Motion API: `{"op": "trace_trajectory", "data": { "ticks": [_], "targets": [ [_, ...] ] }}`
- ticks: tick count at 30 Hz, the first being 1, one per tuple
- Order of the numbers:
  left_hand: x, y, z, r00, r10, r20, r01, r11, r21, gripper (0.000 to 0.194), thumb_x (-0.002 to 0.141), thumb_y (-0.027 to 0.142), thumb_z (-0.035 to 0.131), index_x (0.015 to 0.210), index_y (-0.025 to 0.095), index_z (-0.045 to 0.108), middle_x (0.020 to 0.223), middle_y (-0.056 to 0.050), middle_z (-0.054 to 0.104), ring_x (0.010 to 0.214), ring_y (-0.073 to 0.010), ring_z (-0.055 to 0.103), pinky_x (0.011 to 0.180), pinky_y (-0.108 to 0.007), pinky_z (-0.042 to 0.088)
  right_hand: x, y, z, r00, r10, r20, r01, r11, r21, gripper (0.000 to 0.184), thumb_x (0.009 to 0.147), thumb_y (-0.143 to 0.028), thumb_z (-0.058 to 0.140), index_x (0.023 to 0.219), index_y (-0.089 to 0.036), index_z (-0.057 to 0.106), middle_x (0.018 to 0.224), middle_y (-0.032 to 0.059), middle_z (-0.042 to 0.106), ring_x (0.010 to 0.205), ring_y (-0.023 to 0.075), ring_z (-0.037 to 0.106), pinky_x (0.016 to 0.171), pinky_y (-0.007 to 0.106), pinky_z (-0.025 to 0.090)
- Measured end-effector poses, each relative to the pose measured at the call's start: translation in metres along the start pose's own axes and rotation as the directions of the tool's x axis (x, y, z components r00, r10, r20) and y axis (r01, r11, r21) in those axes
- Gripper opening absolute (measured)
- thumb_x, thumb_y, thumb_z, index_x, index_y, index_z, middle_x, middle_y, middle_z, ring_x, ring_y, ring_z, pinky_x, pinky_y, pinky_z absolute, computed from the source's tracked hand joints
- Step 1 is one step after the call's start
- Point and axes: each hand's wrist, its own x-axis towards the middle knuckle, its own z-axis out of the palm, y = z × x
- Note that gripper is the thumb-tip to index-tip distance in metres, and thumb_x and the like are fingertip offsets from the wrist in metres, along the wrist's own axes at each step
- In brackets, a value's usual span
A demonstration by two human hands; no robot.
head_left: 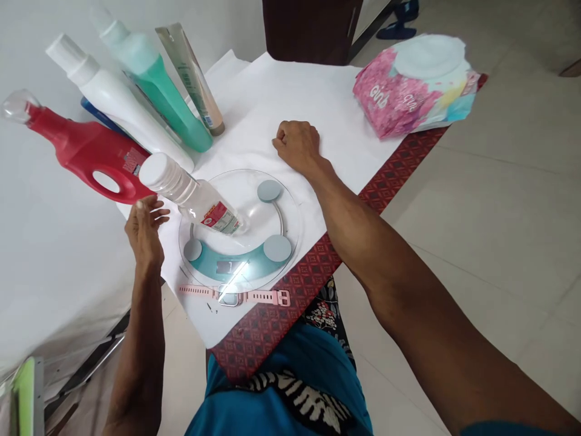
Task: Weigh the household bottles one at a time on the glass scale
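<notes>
A clear plastic water bottle [195,197] with a white cap and red label stands on a round glass weighing scale [272,209]. My left hand [145,233] hovers just left of the bottle, fingers spread apart and not gripping it. My right hand [297,145] rests as a closed fist on the white sheet [281,97] behind the scale, nothing visible in it. A pink wristwatch [236,295] lies flat in front of the scale.
At the back left stand a red detergent jug [88,154], a white bottle [113,100], a green bottle [157,75] and a beige tube [193,75]. A pink wipes pack [411,85] lies at the far right corner. A red patterned cloth [318,266] covers the table edge.
</notes>
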Motion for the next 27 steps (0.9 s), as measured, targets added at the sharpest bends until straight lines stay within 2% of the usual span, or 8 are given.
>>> {"op": "trace_trajectory", "data": {
  "ticks": [4, 9, 12, 16, 19, 21, 24, 27],
  "targets": [
    [0.002, -0.046, -0.007, 0.987, -0.148, -0.062, 0.155, 0.982, 0.112, 0.036, 0.107, 0.052, 0.072, 0.092, 0.019, 0.068, 0.084, -0.004, 0.069, 0.073, -0.0142, 0.065, 0.075, -0.028, 0.057, -0.006, -0.009, -0.007, 0.999, 0.032, 0.03, -0.03, 0.997, -0.072, 0.017, 0.111, -0.021, 0.053, 0.114, -0.019, 0.07, 0.117, 0.015, 0.078, 0.119, 0.0297, 0.07, 0.112, 0.054, 0.052],
    [-0.001, -0.055, -0.006, 0.991, -0.131, -0.039, 0.136, 0.977, 0.165, 0.016, 0.102, 0.03, 0.072, 0.091, 0.018, 0.071, 0.082, -0.002, 0.068, 0.075, -0.014, 0.064, 0.079, -0.027, 0.058, -0.011, -0.017, -0.011, 0.998, 0.059, 0.034, -0.054, 0.99, -0.132, 0.019, 0.112, -0.018, 0.051, 0.115, -0.018, 0.07, 0.121, 0.0151, 0.08, 0.114, 0.0247, 0.069, 0.109, 0.048, 0.051],
    [-0.001, -0.057, -0.007, 0.993, -0.116, -0.031, 0.12, 0.978, 0.168, 0.015, 0.1, 0.032, 0.074, 0.092, 0.019, 0.071, 0.085, -0.003, 0.069, 0.077, -0.0153, 0.066, 0.08, -0.029, 0.059, -0.012, -0.017, -0.011, 0.998, 0.052, 0.033, -0.047, 0.989, -0.139, 0.018, 0.11, -0.017, 0.053, 0.115, -0.018, 0.071, 0.121, 0.0145, 0.08, 0.113, 0.0248, 0.07, 0.107, 0.048, 0.052],
    [-0.003, -0.061, -0.011, 0.994, -0.113, -0.011, 0.113, 0.976, 0.188, 0.032, 0.098, 0.051, 0.078, 0.098, 0.02, 0.07, 0.089, -0.005, 0.07, 0.083, -0.0183, 0.069, 0.082, -0.032, 0.06, -0.01, -0.012, -0.007, 0.999, 0.035, 0.013, -0.033, 0.993, -0.116, 0.021, 0.112, -0.019, 0.051, 0.116, -0.017, 0.072, 0.122, 0.0165, 0.081, 0.113, 0.0258, 0.069, 0.108, 0.05, 0.051],
    [-0.005, -0.046, -0.01, 0.998, -0.06, 0.011, 0.058, 0.987, 0.151, 0.056, 0.098, 0.074, 0.075, 0.114, 0.021, 0.07, 0.107, -0.009, 0.075, 0.094, -0.0218, 0.075, 0.09, -0.038, 0.063, -0.007, -0.009, -0.004, 1.0, 0.026, 0.002, -0.026, 0.995, -0.094, 0.021, 0.112, -0.02, 0.053, 0.116, -0.017, 0.073, 0.122, 0.0173, 0.081, 0.113, 0.0274, 0.071, 0.109, 0.051, 0.051],
    [-0.004, -0.026, -0.005, 0.994, 0.074, 0.075, -0.082, 0.991, 0.105, 0.071, 0.094, 0.085, 0.075, 0.127, 0.023, 0.068, 0.124, -0.012, 0.075, 0.11, -0.0264, 0.077, 0.102, -0.044, 0.064, -0.008, -0.012, -0.006, 1.0, 0.013, 0.003, -0.013, 0.997, -0.076, 0.018, 0.109, -0.018, 0.057, 0.114, -0.017, 0.074, 0.121, 0.0169, 0.081, 0.112, 0.0291, 0.072, 0.108, 0.051, 0.052],
    [-0.002, 0.006, 0.008, 0.931, 0.221, 0.292, -0.239, 0.971, 0.029, 0.09, 0.082, 0.094, 0.083, 0.14, 0.027, 0.067, 0.14, -0.015, 0.073, 0.132, -0.0359, 0.074, 0.115, -0.053, 0.061, -0.023, -0.025, -0.025, 1.0, 0.002, 0.004, -0.001, 0.999, -0.038, 0.015, 0.104, -0.017, 0.063, 0.111, -0.019, 0.075, 0.119, 0.0158, 0.082, 0.11, 0.0311, 0.073, 0.102, 0.048, 0.054],
    [-0.005, 0.027, 0.02, 0.871, 0.179, 0.458, -0.245, 0.965, 0.089, 0.102, 0.072, 0.091, 0.092, 0.149, 0.028, 0.067, 0.143, -0.017, 0.074, 0.137, -0.0432, 0.073, 0.116, -0.059, 0.061, -0.059, -0.039, -0.053, 1.0, -0.001, -0.014, 0.0, 1.0, -0.025, 0.015, 0.108, -0.024, 0.064, 0.114, -0.02, 0.076, 0.116, 0.0139, 0.084, 0.108, 0.0311, 0.074, 0.095, 0.043, 0.053]
  ]
}}
